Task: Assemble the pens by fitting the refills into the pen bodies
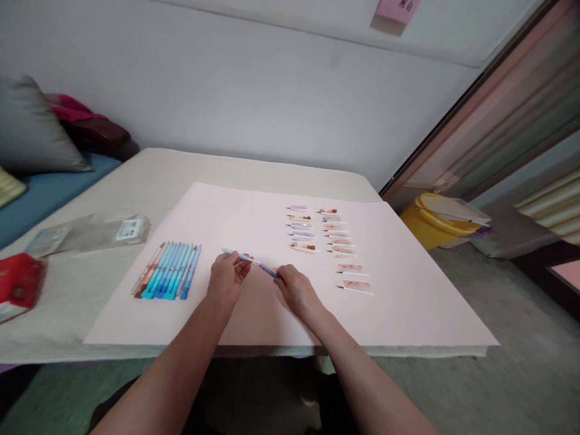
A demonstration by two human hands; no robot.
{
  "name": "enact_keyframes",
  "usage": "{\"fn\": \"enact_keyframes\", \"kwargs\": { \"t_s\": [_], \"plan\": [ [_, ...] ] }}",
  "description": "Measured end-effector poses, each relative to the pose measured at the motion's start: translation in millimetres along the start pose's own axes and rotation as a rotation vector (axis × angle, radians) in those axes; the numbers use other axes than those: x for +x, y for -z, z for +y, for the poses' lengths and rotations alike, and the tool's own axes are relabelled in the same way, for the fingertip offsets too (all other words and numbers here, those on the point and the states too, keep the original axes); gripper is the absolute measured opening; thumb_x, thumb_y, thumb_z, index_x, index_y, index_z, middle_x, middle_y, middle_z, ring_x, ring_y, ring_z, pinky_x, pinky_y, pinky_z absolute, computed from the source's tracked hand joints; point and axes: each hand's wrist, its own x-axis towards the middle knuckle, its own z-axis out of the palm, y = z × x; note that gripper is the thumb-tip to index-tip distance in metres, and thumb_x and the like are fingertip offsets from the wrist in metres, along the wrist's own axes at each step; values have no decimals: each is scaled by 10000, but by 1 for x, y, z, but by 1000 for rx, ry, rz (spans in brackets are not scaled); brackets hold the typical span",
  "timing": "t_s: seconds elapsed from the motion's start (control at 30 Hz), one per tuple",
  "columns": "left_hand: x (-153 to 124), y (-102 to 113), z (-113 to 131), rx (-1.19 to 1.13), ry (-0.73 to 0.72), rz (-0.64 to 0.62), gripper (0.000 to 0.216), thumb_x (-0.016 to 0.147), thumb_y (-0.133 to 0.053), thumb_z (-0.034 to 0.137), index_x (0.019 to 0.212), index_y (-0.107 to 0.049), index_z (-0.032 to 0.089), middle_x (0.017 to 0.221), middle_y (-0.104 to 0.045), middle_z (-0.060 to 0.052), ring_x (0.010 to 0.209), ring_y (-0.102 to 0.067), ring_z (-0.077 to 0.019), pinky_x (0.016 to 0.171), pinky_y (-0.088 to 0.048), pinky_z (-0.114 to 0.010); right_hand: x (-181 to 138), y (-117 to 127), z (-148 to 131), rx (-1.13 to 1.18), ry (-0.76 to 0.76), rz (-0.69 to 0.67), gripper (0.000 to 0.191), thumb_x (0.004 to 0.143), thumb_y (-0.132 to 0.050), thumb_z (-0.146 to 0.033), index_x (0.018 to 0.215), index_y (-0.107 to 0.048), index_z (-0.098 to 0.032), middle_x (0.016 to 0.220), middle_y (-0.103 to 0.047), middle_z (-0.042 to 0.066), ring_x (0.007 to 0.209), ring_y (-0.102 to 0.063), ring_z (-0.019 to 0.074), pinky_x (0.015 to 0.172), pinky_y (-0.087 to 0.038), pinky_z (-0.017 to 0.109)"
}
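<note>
Above the pale pink sheet (254, 220), a blue pen (268, 270) spans the gap between my two hands. My left hand (226, 278) is closed on its light-blue end, some fingers stretched past it. The darker blue end is pinched in my right hand (294, 289). A thin white section shows mid-pen; I cannot tell whether the parts are joined. Left of my hands, several blue and brown pens (170, 272) lie side by side. On the right are two columns of thin refills with small pen parts, such as a brown-ended one (302, 247) and a pinkish one (356, 284).
A clear plastic packet (90, 234) and a red package (20, 284) lie on the table at left. Beyond them are a grey cushion (36, 130) and a blue seat (58, 190). A yellow bin (428, 220) stands off the table's right side. A wall rises behind.
</note>
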Motion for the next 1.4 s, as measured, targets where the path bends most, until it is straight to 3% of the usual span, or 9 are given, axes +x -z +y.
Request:
{"fn": "enact_keyframes", "kwargs": {
  "t_s": [0.2,0.47,1.03,1.4],
  "plan": [
    [-6,-5,3,84,-42,-5,72,802,-553,190,799,-486,163,766,-658,-91,655,-652,-150,577,-497,-243,-2,4,-3,13,11,4,47,872,-511,-186,866,-554,-202,883,-564,24,813,-562,152,684,-378,237],
    [-17,-14,0,277,-84,-20,166,737,-607,278,807,-500,173,788,-676,-59,724,-646,-153,711,-462,-304,-4,2,0,110,71,128,78,847,-523,-151,837,-588,-191,836,-554,23,766,-552,143,675,-386,237],
    [-17,-11,-4,291,-134,-149,227,716,-625,342,814,-522,166,819,-675,-66,738,-614,-157,745,-457,-344,-1,4,2,299,21,166,53,773,-590,-157,745,-624,-187,711,-586,4,664,-534,126,618,-371,235],
    [-15,-11,-2,304,-142,-258,228,743,-602,367,839,-530,173,870,-680,-81,816,-622,-183,792,-453,-377,0,-1,3,791,-290,-74,127,756,-536,-251,727,-634,-175,479,-523,-39,460,-481,103,475,-358,215]
  ]
}}
